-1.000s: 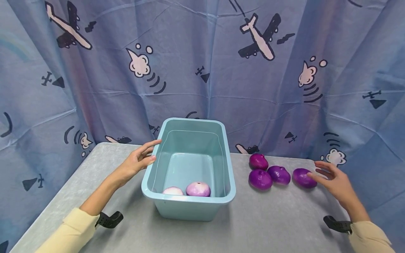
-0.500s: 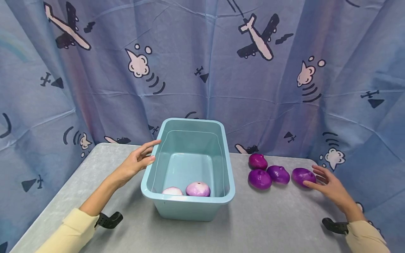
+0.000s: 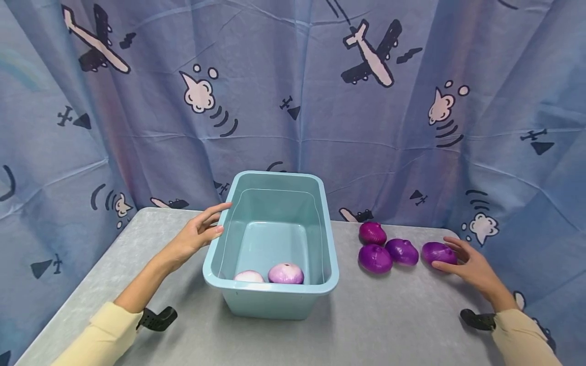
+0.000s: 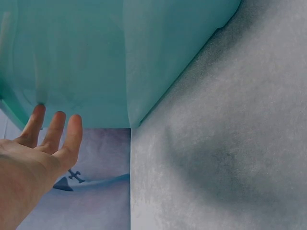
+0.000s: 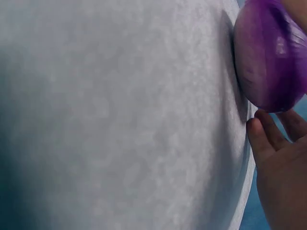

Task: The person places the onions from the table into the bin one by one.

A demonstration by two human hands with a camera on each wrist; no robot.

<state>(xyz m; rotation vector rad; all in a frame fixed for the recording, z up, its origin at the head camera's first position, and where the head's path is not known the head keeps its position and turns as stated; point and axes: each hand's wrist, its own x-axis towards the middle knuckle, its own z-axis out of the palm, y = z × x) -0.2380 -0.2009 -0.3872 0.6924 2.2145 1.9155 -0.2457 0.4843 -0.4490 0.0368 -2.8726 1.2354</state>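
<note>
A light blue plastic bin (image 3: 267, 305) stands on the table, with two pale purple onions, the nearer-to-middle onion (image 3: 286, 273) and a half-hidden onion (image 3: 249, 276), at its near end. My left hand (image 3: 189, 241) rests its fingertips at the bin's left rim, fingers extended; in the left wrist view the fingers (image 4: 73, 136) lie against the bin's outer side. At the far right my right hand (image 3: 478, 269) surrounds a purple onion (image 3: 438, 253), thumb in front and fingers behind. In the right wrist view, fingertips (image 5: 256, 127) are right at the onion's edge (image 5: 268, 62), loosely bent.
Left of that onion sit a dark red-purple onion (image 3: 373, 233) and two purple onions, one in front (image 3: 375, 258) and one beside it (image 3: 402, 252). The grey table (image 3: 384, 320) ends at a blue curtain (image 3: 256, 101) with printed airplanes.
My right hand has moved left, bringing its thumb and fingers closer round the rightmost purple onion. The left hand stays at the bin's rim. The onions keep their places.
</note>
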